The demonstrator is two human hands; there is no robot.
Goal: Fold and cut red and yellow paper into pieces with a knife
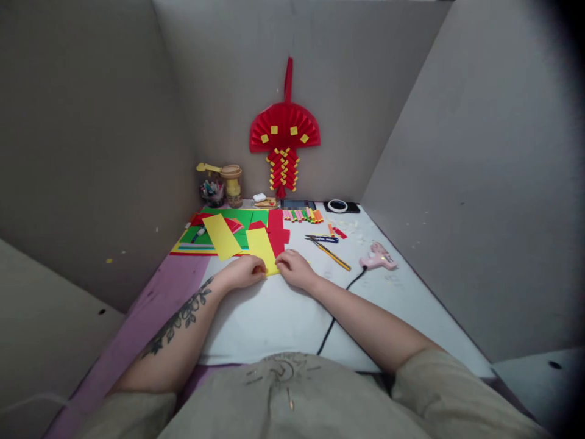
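Observation:
A yellow paper strip (261, 247) lies on the white table (274, 317) in front of me. My left hand (247, 272) and my right hand (295, 268) both pinch its near end, fingers curled on the paper's edge. A second yellow strip (221, 236) lies to the left on a stack of green and red sheets (228, 219). A red paper piece (276, 233) lies just behind the held strip.
Small scissors (322, 238) and a pencil (334, 256) lie right of my hands. A pink glue gun (377, 258) with a black cord sits farther right. Rolled coloured paper tubes (303, 215), a tape roll (337, 206), a pen jar (212, 192) and a red fan ornament (284, 137) stand at the back.

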